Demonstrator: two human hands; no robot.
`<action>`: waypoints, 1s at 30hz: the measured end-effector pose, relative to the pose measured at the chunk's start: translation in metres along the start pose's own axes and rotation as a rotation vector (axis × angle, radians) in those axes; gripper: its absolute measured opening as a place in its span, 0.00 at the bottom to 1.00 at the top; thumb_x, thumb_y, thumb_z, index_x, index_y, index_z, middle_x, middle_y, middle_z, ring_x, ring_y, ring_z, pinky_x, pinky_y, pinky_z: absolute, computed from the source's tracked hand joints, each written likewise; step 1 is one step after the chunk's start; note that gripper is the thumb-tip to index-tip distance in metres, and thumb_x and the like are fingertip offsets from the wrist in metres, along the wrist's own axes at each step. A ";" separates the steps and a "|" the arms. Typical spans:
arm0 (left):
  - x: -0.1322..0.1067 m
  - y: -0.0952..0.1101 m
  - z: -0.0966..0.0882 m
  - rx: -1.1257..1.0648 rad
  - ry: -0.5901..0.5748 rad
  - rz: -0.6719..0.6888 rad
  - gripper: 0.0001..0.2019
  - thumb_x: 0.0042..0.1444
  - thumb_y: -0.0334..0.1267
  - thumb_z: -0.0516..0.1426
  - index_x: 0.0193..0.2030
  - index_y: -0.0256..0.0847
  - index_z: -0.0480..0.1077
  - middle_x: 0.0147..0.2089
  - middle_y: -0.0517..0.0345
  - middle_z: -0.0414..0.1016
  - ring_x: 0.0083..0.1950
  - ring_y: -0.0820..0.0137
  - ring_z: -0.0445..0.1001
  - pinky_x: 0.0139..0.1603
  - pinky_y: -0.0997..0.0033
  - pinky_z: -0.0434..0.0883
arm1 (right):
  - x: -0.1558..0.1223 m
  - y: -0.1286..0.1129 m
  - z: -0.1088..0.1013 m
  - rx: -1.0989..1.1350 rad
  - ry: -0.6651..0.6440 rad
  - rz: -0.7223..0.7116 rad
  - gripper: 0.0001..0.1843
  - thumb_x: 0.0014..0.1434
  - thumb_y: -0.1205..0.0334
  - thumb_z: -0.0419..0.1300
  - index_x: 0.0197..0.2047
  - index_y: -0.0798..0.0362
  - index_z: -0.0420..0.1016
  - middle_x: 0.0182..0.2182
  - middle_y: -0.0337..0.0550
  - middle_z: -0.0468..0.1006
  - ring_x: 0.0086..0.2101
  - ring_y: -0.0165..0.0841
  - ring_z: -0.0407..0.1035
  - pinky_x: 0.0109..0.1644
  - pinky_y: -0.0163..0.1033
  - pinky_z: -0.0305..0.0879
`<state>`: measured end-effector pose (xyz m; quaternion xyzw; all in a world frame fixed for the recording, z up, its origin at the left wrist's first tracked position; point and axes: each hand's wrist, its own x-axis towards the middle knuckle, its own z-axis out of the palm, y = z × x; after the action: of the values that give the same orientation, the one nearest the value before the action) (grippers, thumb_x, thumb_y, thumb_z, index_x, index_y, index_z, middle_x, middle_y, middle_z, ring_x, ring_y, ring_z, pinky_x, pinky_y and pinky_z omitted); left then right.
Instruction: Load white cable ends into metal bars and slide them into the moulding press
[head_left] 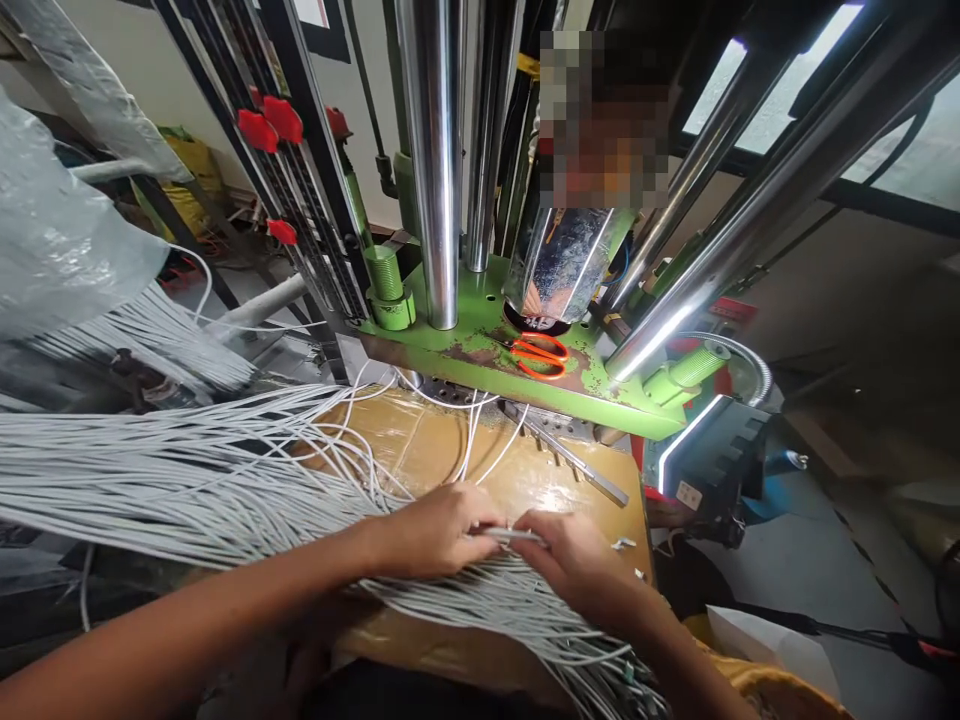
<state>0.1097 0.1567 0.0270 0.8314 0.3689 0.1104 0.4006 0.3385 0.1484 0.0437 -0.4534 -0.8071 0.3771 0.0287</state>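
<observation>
The left hand (pixel 442 532) is pinching a short stretch of pale cable (pixel 513 535) between thumb and fingers, and the right hand (pixel 574 552) is pinching what looks like the same piece from the other side, a little of it showing between the fingertips. The piece is lying roughly level, over the loose cable bundle (pixel 225 475), which is running beneath both hands and spreading far off to the left. A light, even pinch is probably serving better than a hard squeeze, with both hands lining up so that nothing is kinking or twisting. Neighbouring strands are crowding close, so singling out only the held one is likely mattering most. Beyond the knuckles, the brown worktop (pixel 510 470) is bearing a slanting metal bar (pixel 577 462), and small white bits (pixel 622 544) are resting just beside the right hand. Farther out, orange-handled scissors (pixel 541 352) are lying on the green machine plate (pixel 472 345), well apart from the fingers.
</observation>
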 end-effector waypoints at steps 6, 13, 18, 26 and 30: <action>-0.033 0.023 0.022 -0.199 -0.059 -0.111 0.12 0.65 0.41 0.50 0.36 0.42 0.72 0.34 0.58 0.75 0.36 0.69 0.70 0.38 0.74 0.62 | -0.031 0.003 0.002 -0.122 -0.156 -0.004 0.15 0.69 0.57 0.47 0.52 0.41 0.73 0.41 0.38 0.79 0.41 0.35 0.73 0.41 0.35 0.60; -0.033 0.024 0.071 -0.685 -0.121 -0.268 0.22 0.66 0.50 0.44 0.26 0.38 0.64 0.23 0.63 0.63 0.23 0.76 0.61 0.25 0.78 0.58 | -0.026 0.012 0.015 -0.329 -0.237 -0.125 0.11 0.64 0.58 0.56 0.46 0.47 0.76 0.37 0.42 0.81 0.37 0.38 0.74 0.38 0.37 0.60; -0.034 0.017 0.075 -0.904 -0.175 -0.414 0.23 0.60 0.58 0.49 0.29 0.38 0.64 0.21 0.64 0.62 0.19 0.77 0.57 0.18 0.80 0.55 | -0.031 0.012 -0.003 -0.256 -0.167 -0.077 0.14 0.67 0.60 0.51 0.43 0.47 0.79 0.33 0.41 0.79 0.34 0.33 0.72 0.36 0.34 0.59; -0.025 0.025 0.081 -1.055 -0.081 -0.312 0.19 0.58 0.52 0.56 0.32 0.35 0.71 0.26 0.60 0.68 0.21 0.77 0.62 0.21 0.79 0.60 | -0.031 -0.002 0.020 0.289 0.101 0.003 0.21 0.66 0.53 0.51 0.59 0.47 0.69 0.48 0.43 0.78 0.48 0.36 0.71 0.54 0.41 0.64; -0.013 0.023 0.078 -1.172 0.096 -0.322 0.16 0.52 0.48 0.62 0.30 0.34 0.72 0.21 0.62 0.67 0.19 0.79 0.60 0.19 0.79 0.56 | -0.017 0.001 0.028 0.348 0.116 -0.209 0.23 0.67 0.56 0.47 0.63 0.49 0.63 0.59 0.44 0.70 0.57 0.35 0.65 0.61 0.42 0.61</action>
<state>0.1506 0.0923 -0.0054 0.4005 0.3856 0.2704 0.7860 0.3384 0.1191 0.0284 -0.3763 -0.7695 0.4790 0.1918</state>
